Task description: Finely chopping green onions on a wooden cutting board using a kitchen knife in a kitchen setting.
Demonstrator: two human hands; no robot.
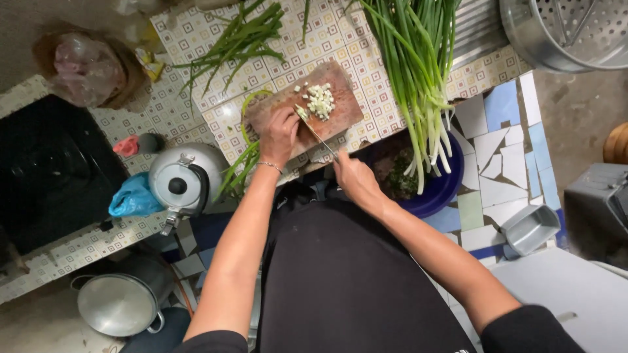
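My left hand [281, 134] presses a bunch of green onions [243, 167] down on a brown wooden cutting board [340, 114]. My right hand [352, 175] grips a knife [317, 136] whose blade rests against the white onion ends just beside my left fingers. A small pile of chopped white onion pieces [319, 101] lies on the board beyond the blade. The green stalks trail off the board toward the counter's near edge.
A large bundle of uncut green onions [412, 72] lies on the tiled counter [190, 111], its roots over a blue bowl [445, 186]. More stalks [239, 39] lie at the back. A steel kettle [183, 184], blue bag [134, 196], black stove [46, 173], metal steamer [566, 29] and pot [121, 304] stand around.
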